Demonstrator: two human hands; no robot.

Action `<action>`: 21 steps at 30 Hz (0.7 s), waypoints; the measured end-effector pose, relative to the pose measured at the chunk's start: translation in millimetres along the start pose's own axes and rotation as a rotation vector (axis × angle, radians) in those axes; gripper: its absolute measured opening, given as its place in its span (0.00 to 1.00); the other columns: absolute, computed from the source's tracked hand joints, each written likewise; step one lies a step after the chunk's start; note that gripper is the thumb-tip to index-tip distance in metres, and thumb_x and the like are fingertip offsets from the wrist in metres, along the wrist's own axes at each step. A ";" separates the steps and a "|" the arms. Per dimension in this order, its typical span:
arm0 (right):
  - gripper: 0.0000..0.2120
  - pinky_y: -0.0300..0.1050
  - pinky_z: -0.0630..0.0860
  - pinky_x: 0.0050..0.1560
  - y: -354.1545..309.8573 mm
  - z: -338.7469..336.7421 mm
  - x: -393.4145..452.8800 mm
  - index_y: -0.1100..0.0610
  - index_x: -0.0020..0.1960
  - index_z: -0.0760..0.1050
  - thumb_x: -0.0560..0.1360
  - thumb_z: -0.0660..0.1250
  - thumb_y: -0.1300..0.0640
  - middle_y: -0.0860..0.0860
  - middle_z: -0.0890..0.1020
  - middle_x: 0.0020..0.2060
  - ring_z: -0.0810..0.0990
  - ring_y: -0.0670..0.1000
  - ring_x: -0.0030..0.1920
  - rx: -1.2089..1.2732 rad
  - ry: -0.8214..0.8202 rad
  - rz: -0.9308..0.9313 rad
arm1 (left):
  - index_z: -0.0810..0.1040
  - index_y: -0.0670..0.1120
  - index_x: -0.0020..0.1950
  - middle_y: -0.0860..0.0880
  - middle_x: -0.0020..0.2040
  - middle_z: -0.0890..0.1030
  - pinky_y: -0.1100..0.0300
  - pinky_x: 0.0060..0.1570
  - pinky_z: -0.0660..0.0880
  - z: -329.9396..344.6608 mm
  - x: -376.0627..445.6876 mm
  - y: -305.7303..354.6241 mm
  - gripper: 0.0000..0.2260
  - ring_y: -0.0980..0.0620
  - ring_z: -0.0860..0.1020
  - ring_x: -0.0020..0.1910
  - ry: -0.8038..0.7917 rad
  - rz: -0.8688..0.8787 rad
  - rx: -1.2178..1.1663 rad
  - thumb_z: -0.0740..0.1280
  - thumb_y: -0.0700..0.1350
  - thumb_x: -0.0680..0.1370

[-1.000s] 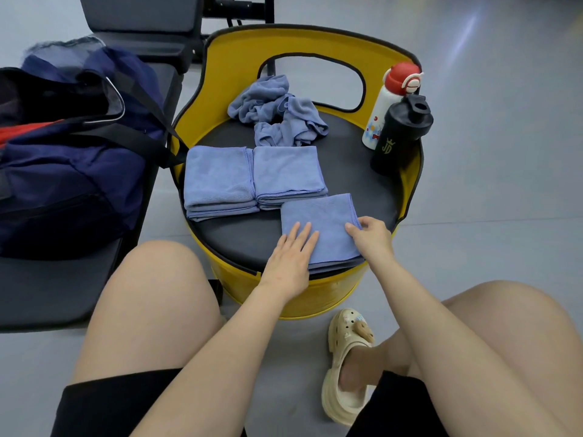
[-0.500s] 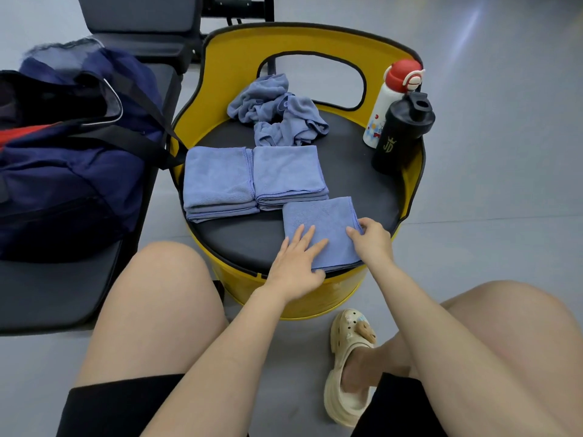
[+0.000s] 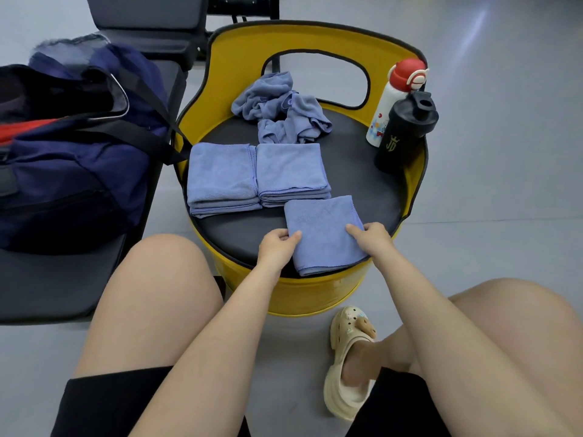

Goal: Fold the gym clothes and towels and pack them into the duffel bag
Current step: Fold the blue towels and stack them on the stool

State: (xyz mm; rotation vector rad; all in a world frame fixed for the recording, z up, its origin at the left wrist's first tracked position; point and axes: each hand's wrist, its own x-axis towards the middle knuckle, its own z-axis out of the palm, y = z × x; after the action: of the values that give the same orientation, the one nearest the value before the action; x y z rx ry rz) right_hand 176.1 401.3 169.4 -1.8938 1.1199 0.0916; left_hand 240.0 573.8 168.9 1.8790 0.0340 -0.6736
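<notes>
Black shorts [image 3: 104, 402], cream clog [image 3: 347, 373], perhaps charmed

One head-worn view only, looking steeply down and forward past bare knees onto the round black-cushioned yellow drum seat [image 3: 340, 171], close in front. The navy fabric duffel bag [image 3: 72, 171] sits at the left edge, grey floor [image 3: 504, 152] beyond.

A folded square blue microfibre towel [image 3: 321, 228] lies flat at the near edge of the round black seat of the yellow barrel stool [image 3: 353, 171], with two folded blue towel stacks [image 3: 257, 176] side by side behind it. A crumpled blue cloth heap [image 3: 280, 113] sits at the seat's back. The open navy fabric duffel bag [image 3: 72, 159] rests left of the stool.
</notes>
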 end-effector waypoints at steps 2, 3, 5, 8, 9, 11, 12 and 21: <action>0.13 0.43 0.69 0.37 0.2 -0.5 -2.6 0.60 0.48 0.73 0.78 0.63 0.49 0.51 0.75 0.41 0.74 0.55 0.47 0.042 -0.004 -0.016 | 0.75 0.43 0.61 0.49 0.57 0.77 0.57 0.53 0.73 -1.1 -3.1 3.9 0.11 0.51 0.75 0.55 -0.027 -0.053 -0.153 0.65 0.44 0.79; 0.11 0.42 0.68 0.35 -0.4 -0.9 -4.9 0.59 0.46 0.72 0.78 0.63 0.50 0.50 0.73 0.39 0.73 0.54 0.46 0.061 -0.003 -0.027 | 0.75 0.45 0.59 0.48 0.59 0.77 0.55 0.53 0.74 -1.2 -3.8 4.4 0.09 0.50 0.75 0.55 -0.049 -0.088 -0.228 0.64 0.43 0.79; 0.11 0.43 0.69 0.37 -2.3 -1.6 -8.4 0.58 0.49 0.71 0.77 0.63 0.50 0.49 0.73 0.39 0.73 0.52 0.43 0.096 -0.006 -0.051 | 0.73 0.46 0.57 0.46 0.60 0.77 0.53 0.53 0.76 -1.4 -8.1 6.3 0.07 0.48 0.76 0.58 -0.094 -0.141 -0.331 0.63 0.42 0.79; 0.10 0.42 0.67 0.35 -5.4 -3.4 -14.6 0.59 0.49 0.69 0.77 0.62 0.51 0.51 0.73 0.41 0.71 0.50 0.40 0.144 -0.010 -0.079 | 0.71 0.47 0.59 0.47 0.61 0.76 0.52 0.49 0.77 -2.2 -15.1 8.1 0.09 0.47 0.76 0.58 -0.100 -0.139 -0.333 0.62 0.44 0.80; 0.10 0.41 0.67 0.34 -5.7 -4.3 -16.7 0.59 0.49 0.69 0.77 0.63 0.51 0.51 0.73 0.42 0.71 0.50 0.41 0.159 -0.010 -0.086 | 0.71 0.46 0.61 0.48 0.60 0.76 0.54 0.45 0.77 -3.4 -17.4 8.5 0.09 0.48 0.76 0.56 -0.080 -0.129 -0.330 0.62 0.44 0.80; 0.11 0.41 0.69 0.35 -6.8 -4.8 -20.3 0.59 0.51 0.71 0.77 0.64 0.51 0.51 0.75 0.44 0.73 0.51 0.44 0.197 -0.016 -0.104 | 0.71 0.45 0.62 0.48 0.59 0.76 0.56 0.42 0.77 -7.0 -22.1 9.4 0.10 0.49 0.76 0.54 -0.027 -0.106 -0.323 0.61 0.44 0.81; 0.12 0.40 0.71 0.37 -8.5 -4.4 -22.2 0.58 0.53 0.72 0.77 0.65 0.51 0.51 0.76 0.46 0.75 0.51 0.45 0.216 -0.019 -0.115 | 0.71 0.45 0.63 0.48 0.59 0.76 0.55 0.45 0.77 -9.4 -22.1 9.1 0.11 0.49 0.76 0.54 -0.001 -0.092 -0.322 0.62 0.44 0.81; 0.13 0.47 0.77 0.43 -35.3 21.0 -32.0 0.57 0.55 0.72 0.75 0.69 0.52 0.53 0.78 0.53 0.78 0.55 0.53 0.240 -0.076 -0.151 | 0.72 0.45 0.60 0.48 0.55 0.76 0.46 0.57 0.76 -46.8 -15.2 3.9 0.10 0.47 0.76 0.54 0.162 -0.075 -0.266 0.62 0.43 0.80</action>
State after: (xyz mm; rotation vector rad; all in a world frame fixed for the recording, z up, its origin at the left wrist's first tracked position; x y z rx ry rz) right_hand 190.4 444.1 195.3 -1.7386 0.8917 -0.0534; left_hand 248.8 617.0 191.1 1.6762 0.2860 -0.5375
